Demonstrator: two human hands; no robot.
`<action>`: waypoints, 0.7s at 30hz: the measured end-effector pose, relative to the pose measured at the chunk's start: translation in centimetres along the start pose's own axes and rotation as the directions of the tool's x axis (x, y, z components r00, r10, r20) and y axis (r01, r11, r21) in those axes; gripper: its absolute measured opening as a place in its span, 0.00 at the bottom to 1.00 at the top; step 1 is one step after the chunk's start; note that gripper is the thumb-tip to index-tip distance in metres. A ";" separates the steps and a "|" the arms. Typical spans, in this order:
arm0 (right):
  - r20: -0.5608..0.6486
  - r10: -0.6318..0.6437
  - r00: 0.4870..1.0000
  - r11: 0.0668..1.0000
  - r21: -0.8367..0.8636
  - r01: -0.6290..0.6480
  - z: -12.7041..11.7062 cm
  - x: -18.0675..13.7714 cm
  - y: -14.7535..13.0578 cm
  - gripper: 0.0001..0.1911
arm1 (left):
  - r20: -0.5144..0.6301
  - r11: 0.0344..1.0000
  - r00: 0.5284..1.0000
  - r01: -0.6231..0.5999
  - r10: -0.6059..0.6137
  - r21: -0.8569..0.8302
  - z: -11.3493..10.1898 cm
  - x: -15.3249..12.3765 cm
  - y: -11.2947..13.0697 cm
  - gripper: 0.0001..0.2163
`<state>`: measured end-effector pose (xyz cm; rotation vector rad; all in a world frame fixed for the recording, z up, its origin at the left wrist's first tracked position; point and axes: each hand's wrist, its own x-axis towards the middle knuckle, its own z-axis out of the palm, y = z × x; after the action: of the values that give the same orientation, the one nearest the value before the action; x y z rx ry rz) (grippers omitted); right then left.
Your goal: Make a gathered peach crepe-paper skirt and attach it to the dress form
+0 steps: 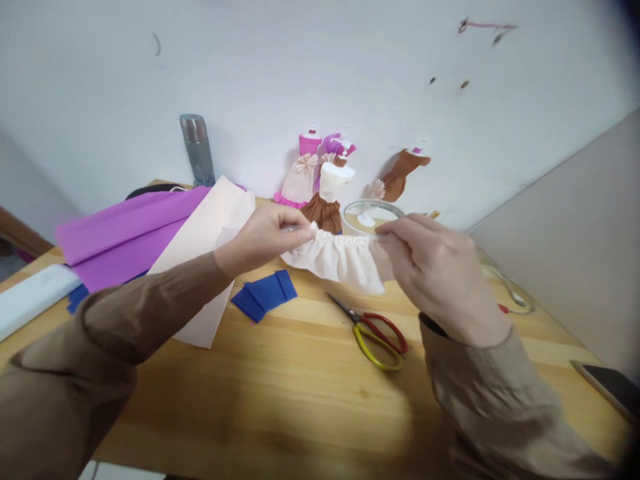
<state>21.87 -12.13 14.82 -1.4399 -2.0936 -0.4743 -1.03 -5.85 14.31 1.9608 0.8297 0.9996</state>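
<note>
Stretched between my two hands is a cream ruffled strip (345,261), gathered along its top edge and flaring below. My left hand (267,237) pinches its left end between thumb and fingers. At the other end, my right hand (440,270) grips the top edge with closed fingers. The strip hangs above the table, in front of a small dress form (336,183) with a white top and brown gathered skirt. Scissors (373,333) with one red and one yellow handle lie below it. Folded blue pieces (265,295) rest nearby to the left.
Purple sheets (135,230) and a cream sheet (200,267) lie left, with a grey flask (198,150) behind. More small dressed forms (303,170) stand by the wall, near a roll of clear tape (373,213). A phone (607,387) lies at the right edge.
</note>
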 end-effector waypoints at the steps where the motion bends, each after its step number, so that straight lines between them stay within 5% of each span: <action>1: 0.007 0.011 1.000 1.000 -0.017 -0.011 0.2 0.7 0.4 0.11 | -0.002 1.000 1.000 -0.024 0.024 0.012 -0.1 0.9 -0.2 0.09; 9: 0.061 0.076 0.995 0.980 -0.187 -0.063 3.2 4.5 3.4 0.11 | 0.001 0.994 0.994 -0.107 0.107 -0.006 -0.3 7.0 -3.0 0.08; 15: 0.030 0.073 0.997 0.984 -0.163 -0.067 3.7 4.3 4.8 0.13 | 0.131 0.984 0.976 -0.176 0.171 0.020 -0.3 7.9 -2.2 0.11; 21: 0.048 0.010 0.999 0.988 -0.155 -0.002 3.8 5.2 5.7 0.15 | 0.122 0.983 0.977 -0.181 0.176 0.030 -0.4 8.4 -2.3 0.10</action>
<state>24.88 -4.07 14.93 -1.5588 -2.1298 -0.6180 2.21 2.20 15.49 2.1375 0.6212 0.9630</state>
